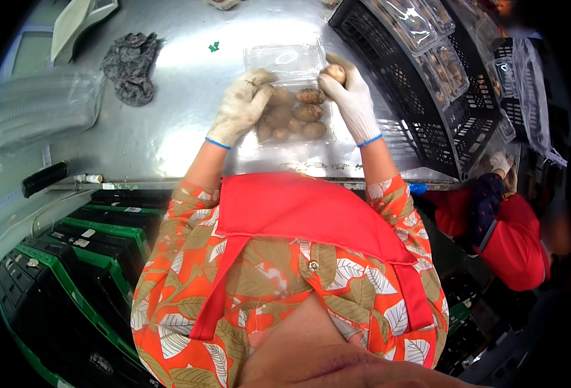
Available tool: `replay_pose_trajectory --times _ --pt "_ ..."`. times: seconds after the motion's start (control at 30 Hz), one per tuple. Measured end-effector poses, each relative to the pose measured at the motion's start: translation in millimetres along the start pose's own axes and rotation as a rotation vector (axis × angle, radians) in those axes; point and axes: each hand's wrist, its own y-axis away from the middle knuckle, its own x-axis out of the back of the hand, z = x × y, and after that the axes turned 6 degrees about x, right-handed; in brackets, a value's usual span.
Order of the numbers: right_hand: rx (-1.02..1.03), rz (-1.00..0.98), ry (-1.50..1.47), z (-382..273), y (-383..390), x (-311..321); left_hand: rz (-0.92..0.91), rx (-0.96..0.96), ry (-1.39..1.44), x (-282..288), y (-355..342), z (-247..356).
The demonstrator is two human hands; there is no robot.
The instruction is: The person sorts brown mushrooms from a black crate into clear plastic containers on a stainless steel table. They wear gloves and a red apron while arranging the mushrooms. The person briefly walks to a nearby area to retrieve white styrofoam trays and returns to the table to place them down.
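Note:
A clear plastic clamshell box [296,141] lies with its lid [285,57] folded back on the metal table. Several brown potatoes [308,114] sit inside it. My left hand [241,103], in a white knit glove with a blue cuff edge, is curled at the box's left side. Its thumb lies by the potatoes, and its other fingertips reach the hinge area. In the matching glove, my right hand [353,97] pinches one pale potato [335,74] between thumb and fingers, just beyond the box's upper right corner.
Right of the box, black plastic crates [427,116] hold filled clear packs [450,68]. A grey crumpled cloth [130,68], a green scrap [214,46] and a white scoop-like tray [78,29] lie on the table [182,110]. Black-green crates [72,258] stand lower left. A co-worker [511,239] is at right.

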Motion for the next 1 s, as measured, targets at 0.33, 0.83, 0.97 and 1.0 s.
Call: replay_pose_trajectory --times 0.33,0.83,0.97,1.0 --pt "0.28 -0.205 0.796 17 -73 -35 -0.016 -0.264 -0.422 6 5 8" --pt "0.427 -0.087 0.756 53 -91 -35 0.016 -0.094 -0.858 -2 7 40" --pt "0.445 -0.164 0.885 46 -99 -33 -0.008 0.015 -0.955 -7 4 54" --pt "0.449 -0.162 0.896 43 -101 -31 -0.017 0.003 -0.981 -8 3 53"
